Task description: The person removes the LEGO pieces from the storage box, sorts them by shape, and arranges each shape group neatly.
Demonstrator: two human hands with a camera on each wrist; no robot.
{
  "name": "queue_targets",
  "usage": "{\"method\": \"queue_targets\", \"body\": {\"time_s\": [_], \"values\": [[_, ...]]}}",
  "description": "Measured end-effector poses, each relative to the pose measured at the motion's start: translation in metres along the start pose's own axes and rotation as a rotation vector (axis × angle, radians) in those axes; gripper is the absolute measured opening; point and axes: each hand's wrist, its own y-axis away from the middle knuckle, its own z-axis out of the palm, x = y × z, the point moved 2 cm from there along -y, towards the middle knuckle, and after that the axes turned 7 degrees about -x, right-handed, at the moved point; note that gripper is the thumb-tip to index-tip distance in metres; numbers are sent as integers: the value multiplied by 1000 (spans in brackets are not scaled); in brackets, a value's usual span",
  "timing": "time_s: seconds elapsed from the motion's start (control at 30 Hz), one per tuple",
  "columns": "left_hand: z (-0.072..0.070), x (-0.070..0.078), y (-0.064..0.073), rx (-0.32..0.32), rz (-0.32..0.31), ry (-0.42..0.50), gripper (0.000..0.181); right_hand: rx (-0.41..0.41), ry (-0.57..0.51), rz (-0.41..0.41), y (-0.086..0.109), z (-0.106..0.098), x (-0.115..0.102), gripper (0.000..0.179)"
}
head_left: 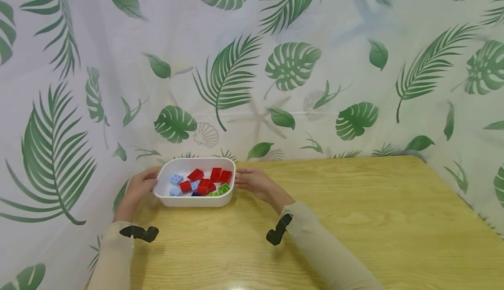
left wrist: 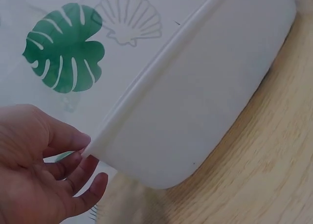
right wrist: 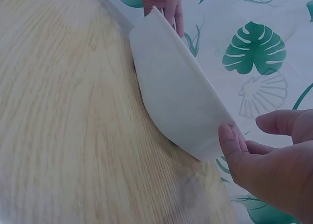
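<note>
A white plastic bin with rounded corners stands near the table's back left. Inside it lie toy building bricks: red bricks, light blue bricks, green bricks and a dark blue one, partly covered. At the bin's left end my left hand pinches the rim, thumb at the lip and index fingertip just under it; its other fingers curl below. My right hand is at the opposite end. In the right wrist view its fingertips touch the end wall under the rim, with the thumb held apart.
The wood-grain table extends to the right and toward me. A white curtain printed with green leaves and shells hangs right behind the bin and along the left side. Black straps with small cameras sit on both wrists.
</note>
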Motion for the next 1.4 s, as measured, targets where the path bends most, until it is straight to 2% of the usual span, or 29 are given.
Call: {"method": "queue_targets", "body": {"time_s": [0.17, 0.37, 0.63, 0.83, 1.13, 1.4], "values": [[0, -5, -1, -49, -33, 142, 50, -21, -85, 27, -1, -2, -2, 46], [2, -9, -5, -105, -41, 211, 52, -30, -109, 44, 1, -11, -3, 47], [16, -12, -23, -205, 46, 351, 54, -36, -145, 55, 8, -36, -5, 48], [30, -13, -30, -264, 112, 465, 53, -38, -103, 48, 19, -56, -6, 47], [52, -8, -32, -288, 115, 542, 55, -44, -14, 32, 32, -82, -8, 47], [70, -1, -32, -306, 100, 556, 55, -74, 8, 30, 44, -101, -10, 48]]}}
